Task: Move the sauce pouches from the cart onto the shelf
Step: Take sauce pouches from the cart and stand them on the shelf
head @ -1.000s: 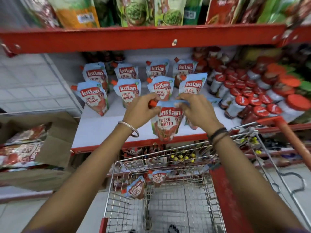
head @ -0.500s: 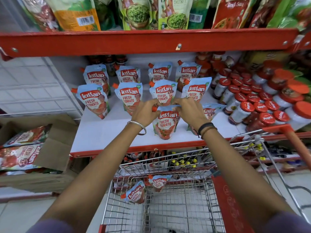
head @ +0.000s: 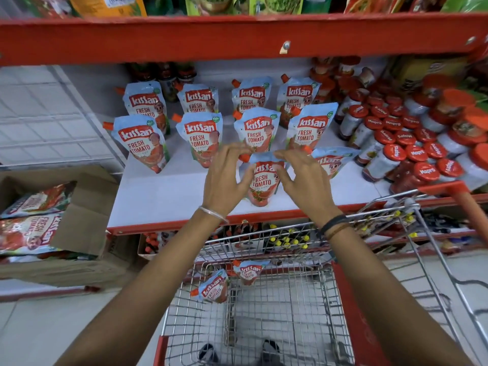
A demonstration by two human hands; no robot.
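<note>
Both hands (head: 229,178) now loosened around pouch (head: 260,180) on white shelf (head: 169,199).

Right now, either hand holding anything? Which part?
Nothing firmly held: left hand and right hand are open beside the front pouch standing on the shelf.

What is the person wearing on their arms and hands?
The left hand has no rings showing; its wrist wears a thin silver bangle. The right hand also looks ringless, with a black band and a thin brown cord at the wrist. Both forearms are bare, with no sleeves or gloves showing.
</note>
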